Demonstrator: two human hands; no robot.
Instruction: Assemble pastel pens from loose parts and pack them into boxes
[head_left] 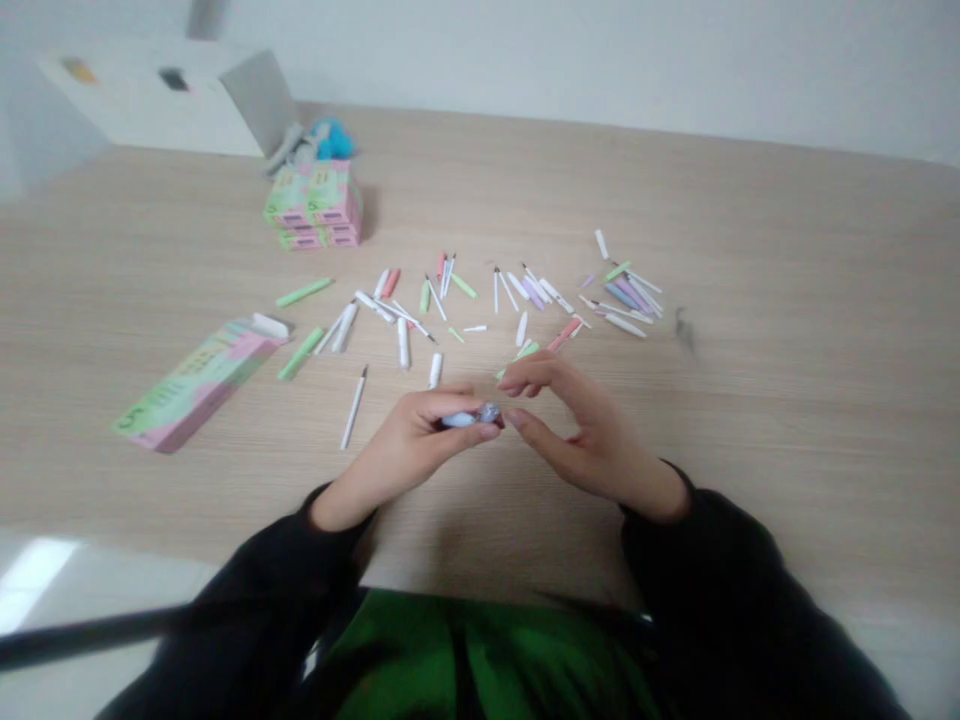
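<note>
My left hand (416,430) is closed around a pale blue pen part (459,420), held between thumb and fingers above the table's near middle. At its right end a small shiny tip shows, too blurred to make out. My right hand (589,430) is just right of that tip, thumb and fingers apart, with nothing visible in it. Beyond my hands lie pen refills and barrels in several colours. A white refill (354,408) rests to the left of my left hand, and a green pen part (525,355) lies partly behind my right fingers.
An opened green and pink carton (202,385) lies at left. Similar boxes (315,205) are stacked at the back, near a blue object (332,138) and a white box (172,95). Purple barrels (637,295) lie among refills at right. A wall borders the table's far edge.
</note>
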